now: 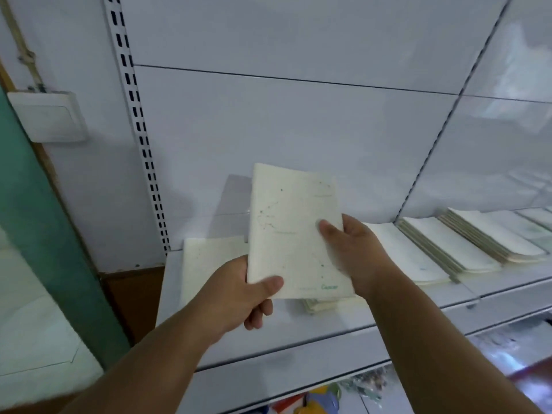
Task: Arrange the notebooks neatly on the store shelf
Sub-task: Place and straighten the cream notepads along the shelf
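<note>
- Holding one cream paper-covered notebook [294,234] above the white metal store shelf [343,330], left hand [239,297] and right hand [355,249] both pinch its edges.
- Overlapping cream notebook rows [466,240] at right look arranged; the loose cream notebook [209,258] at left seems unsorted.

1. Both hands hold a cream notebook [294,231] above the white shelf [298,333].
2. The left hand [239,297] grips its lower left corner, thumb on the cover.
3. The right hand [354,249] grips its right edge.
4. Another notebook [209,258] lies flat beneath, at left.
5. Overlapping notebook stacks [448,246] line the shelf to the right.
</note>
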`<state>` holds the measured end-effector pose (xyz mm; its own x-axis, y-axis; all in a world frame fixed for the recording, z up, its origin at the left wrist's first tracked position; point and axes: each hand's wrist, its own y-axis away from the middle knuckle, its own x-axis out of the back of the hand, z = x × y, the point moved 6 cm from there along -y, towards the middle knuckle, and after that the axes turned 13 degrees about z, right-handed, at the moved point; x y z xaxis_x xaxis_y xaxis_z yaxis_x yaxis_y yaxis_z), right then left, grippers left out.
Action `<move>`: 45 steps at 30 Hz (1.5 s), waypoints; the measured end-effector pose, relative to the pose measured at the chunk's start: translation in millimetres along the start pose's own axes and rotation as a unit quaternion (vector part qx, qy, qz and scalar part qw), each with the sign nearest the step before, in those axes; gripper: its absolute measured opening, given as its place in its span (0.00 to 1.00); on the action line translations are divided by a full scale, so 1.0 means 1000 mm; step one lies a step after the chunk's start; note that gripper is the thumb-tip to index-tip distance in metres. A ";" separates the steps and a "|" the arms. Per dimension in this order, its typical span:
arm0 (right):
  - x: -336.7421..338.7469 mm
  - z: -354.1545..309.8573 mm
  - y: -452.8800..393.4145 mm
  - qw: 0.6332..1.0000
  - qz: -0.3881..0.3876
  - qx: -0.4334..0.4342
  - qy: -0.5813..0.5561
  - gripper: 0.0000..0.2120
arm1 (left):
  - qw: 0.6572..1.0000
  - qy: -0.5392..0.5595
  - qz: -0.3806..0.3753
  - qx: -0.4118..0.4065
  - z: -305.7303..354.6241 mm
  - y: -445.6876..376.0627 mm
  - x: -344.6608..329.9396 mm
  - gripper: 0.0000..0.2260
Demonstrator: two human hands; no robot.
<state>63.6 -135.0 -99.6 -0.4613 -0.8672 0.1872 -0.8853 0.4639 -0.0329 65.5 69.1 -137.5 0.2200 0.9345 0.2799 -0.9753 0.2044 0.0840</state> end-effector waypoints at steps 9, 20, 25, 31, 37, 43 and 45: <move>0.153 0.055 -0.037 0.999 0.048 0.000 0.000 0.09 | 0.988 0.008 0.151 -0.015 0.050 -0.035 -0.157 0.07; 0.302 0.109 -0.145 0.988 0.126 -0.063 0.069 0.11 | 0.990 -0.066 0.122 -0.027 0.077 -0.095 -0.330 0.14; 0.343 0.119 -0.194 0.976 0.140 -0.028 0.162 0.14 | 0.990 -0.104 0.089 -0.018 0.092 -0.137 -0.388 0.15; 0.376 0.130 -0.270 0.936 0.070 0.037 0.342 0.14 | 0.984 -0.144 0.096 0.033 0.098 -0.162 -0.446 0.12; 0.366 0.152 -0.326 0.844 -0.087 0.096 0.520 0.13 | 0.942 -0.318 0.094 0.050 0.093 -0.181 -0.486 0.12; 0.352 0.172 -0.342 0.807 -0.124 0.128 0.564 0.18 | 0.873 -0.460 0.156 0.038 0.095 -0.180 -0.490 0.16; 0.356 0.170 -0.345 0.802 -0.104 0.149 0.569 0.20 | 0.852 -0.494 0.169 0.035 0.099 -0.178 -0.487 0.17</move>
<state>194.4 -634.6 -188.5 -0.0994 -0.1148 0.9884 -0.9891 0.1202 -0.0855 134.1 -451.2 -194.2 -0.1284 0.2281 0.9651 -0.9905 -0.0775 -0.1134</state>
